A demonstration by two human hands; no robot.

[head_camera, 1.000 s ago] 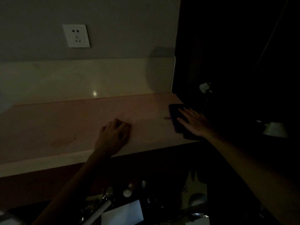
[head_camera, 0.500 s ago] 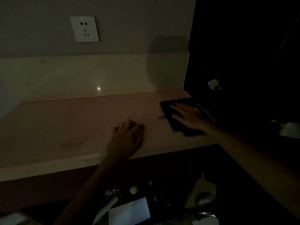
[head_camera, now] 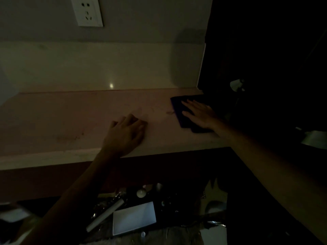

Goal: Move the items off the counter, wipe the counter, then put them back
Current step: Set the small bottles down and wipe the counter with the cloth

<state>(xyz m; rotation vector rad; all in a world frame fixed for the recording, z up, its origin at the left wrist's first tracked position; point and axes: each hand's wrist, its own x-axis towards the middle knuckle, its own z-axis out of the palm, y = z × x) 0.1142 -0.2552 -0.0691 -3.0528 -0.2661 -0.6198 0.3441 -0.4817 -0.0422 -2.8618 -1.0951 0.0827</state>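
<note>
In a dim room, the right hand [head_camera: 200, 114] is pressing flat, fingers spread, on a dark folded cloth [head_camera: 178, 110] lying at the right end of the pale pinkish stone surface [head_camera: 62, 121]. The left hand [head_camera: 126, 134] is resting mid-surface with fingers loosely curled, holding nothing, below a white wall socket [head_camera: 87, 11]
</note>
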